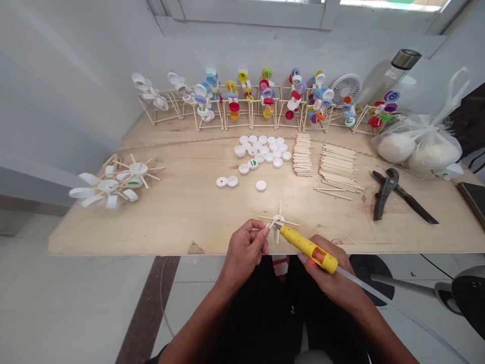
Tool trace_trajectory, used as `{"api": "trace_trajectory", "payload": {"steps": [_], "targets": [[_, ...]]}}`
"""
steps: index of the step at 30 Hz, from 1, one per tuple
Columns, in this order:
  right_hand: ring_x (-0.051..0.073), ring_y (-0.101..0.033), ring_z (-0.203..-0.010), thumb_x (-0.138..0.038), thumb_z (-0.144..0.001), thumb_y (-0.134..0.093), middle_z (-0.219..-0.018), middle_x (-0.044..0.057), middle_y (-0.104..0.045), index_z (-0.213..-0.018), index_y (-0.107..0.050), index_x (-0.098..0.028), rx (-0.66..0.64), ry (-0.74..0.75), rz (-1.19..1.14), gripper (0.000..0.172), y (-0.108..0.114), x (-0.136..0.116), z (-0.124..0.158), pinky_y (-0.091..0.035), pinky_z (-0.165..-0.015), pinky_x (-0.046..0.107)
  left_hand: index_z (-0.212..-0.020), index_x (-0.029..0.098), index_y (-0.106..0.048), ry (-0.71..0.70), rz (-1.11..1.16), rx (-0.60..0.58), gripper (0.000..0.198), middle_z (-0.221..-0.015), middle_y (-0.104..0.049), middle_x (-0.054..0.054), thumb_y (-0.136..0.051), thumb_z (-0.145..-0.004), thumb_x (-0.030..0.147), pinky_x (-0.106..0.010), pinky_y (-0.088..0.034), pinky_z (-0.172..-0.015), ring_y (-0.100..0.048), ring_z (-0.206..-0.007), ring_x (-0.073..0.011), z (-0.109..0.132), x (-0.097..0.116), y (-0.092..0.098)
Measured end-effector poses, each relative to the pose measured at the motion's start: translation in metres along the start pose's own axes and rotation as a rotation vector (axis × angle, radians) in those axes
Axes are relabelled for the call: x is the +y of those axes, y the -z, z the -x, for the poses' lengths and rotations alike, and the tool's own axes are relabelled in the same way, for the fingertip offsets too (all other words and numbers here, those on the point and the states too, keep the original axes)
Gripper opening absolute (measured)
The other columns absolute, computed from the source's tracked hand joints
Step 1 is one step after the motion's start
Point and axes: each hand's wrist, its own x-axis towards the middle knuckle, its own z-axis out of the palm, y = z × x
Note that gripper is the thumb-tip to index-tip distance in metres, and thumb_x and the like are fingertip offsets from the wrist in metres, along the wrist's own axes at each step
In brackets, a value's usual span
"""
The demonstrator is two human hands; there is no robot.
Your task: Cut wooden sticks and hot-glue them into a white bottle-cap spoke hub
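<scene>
My right hand point(329, 268) is wrapped round a yellow hot glue gun point(303, 243), with a long clear glue stick point(364, 284) running out of its back end. The gun's nozzle points left, close to the tip of a thin wooden stick point(271, 224) pinched in my left hand point(248, 242). Just behind the nozzle, a white bottle cap point(279, 219) lies on the table with several sticks spreading out from it like spokes. Whether the nozzle touches the held stick, I cannot tell.
Loose white caps point(261, 149) and stick piles point(337, 167) lie mid-table. Cap wheels point(108, 186) sit at left, black-handled cutters point(390, 192) at right. Coloured cap wheels on stick frames point(238, 114) line the wall, near a small fan point(345, 88) and a plastic bag point(417, 141).
</scene>
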Motion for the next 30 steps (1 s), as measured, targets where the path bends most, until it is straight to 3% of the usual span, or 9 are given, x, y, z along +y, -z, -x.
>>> {"api": "trace_trajectory", "payload": {"steps": [30], "targets": [[0.011, -0.044, -0.053, -0.035, -0.085, -0.051, -0.06, -0.004, -0.047, -0.066, -0.043, -0.021, 0.036, 0.003, 0.029, 0.024, -0.0044, -0.0004, -0.0002, -0.034, -0.051, 0.022, -0.08, 0.018, -0.048, -0.027, -0.007, 0.0, 0.025, -0.046, -0.053, 0.008, -0.057, -0.078, 0.042, -0.016, -0.025, -0.034, -0.037, -0.031, -0.0041, -0.0002, -0.0013, 0.0]]}}
